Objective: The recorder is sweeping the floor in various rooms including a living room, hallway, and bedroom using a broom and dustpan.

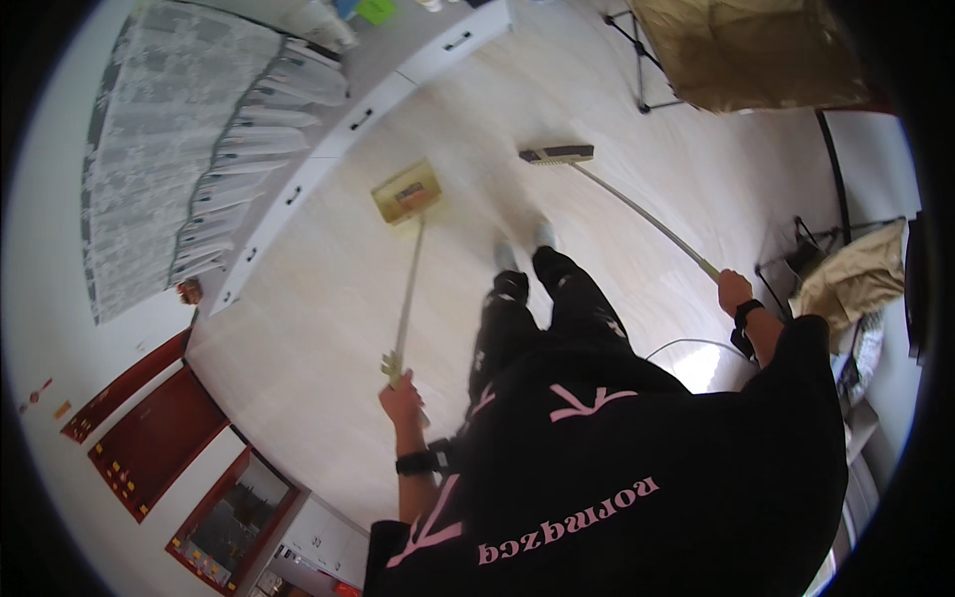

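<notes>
My left hand [404, 404] is closed around the upper end of a long-handled dustpan [389, 195]. Its thin pole runs forward to a yellowish pan with an orange-red patch inside, at floor level left of my feet. In my right hand [735, 291] is the end of a broom handle [647, 213]. The broom head [557, 154], with dark bristles, lies on the pale floor [477, 112] ahead of my feet and to the right of the dustpan. Broom head and dustpan are apart. Both my wrists wear dark bands.
A row of white drawers [351, 142] with dark handles runs along the left, beside a lace curtain [179, 142]. Tan folding chairs [753, 52] with dark frames stand at the far right and near right. Dark red doors [160, 440] are at the lower left.
</notes>
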A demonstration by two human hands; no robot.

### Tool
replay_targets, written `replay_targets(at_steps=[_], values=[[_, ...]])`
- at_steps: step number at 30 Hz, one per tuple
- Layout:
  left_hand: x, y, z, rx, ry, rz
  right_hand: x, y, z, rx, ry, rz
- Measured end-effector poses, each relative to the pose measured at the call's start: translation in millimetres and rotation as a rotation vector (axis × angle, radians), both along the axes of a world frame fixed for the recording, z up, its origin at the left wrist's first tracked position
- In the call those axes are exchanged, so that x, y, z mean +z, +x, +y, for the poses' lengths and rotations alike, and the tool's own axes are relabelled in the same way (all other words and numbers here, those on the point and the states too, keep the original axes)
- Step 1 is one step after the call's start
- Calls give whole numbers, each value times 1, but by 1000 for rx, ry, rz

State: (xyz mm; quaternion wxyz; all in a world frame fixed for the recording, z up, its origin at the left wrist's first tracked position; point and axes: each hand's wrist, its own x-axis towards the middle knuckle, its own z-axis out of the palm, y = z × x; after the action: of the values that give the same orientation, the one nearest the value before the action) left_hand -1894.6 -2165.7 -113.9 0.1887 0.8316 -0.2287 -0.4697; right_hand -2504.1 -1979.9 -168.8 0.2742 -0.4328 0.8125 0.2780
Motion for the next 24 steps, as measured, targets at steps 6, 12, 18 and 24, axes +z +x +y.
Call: replay_targets(at_steps=[6,12,18,24], values=[[-25,-21,-43,-127,6,40,53,54,88,-35,-62,-21],[-39,-36,-99,-285,6,85,64,119,107,-488,-65,10],[-39,-26,-144,-406,44,125,63,182,119,-1036,-137,-144],[-44,6,-166,-451,61,155,22,228,103,-1213,-257,-423]])
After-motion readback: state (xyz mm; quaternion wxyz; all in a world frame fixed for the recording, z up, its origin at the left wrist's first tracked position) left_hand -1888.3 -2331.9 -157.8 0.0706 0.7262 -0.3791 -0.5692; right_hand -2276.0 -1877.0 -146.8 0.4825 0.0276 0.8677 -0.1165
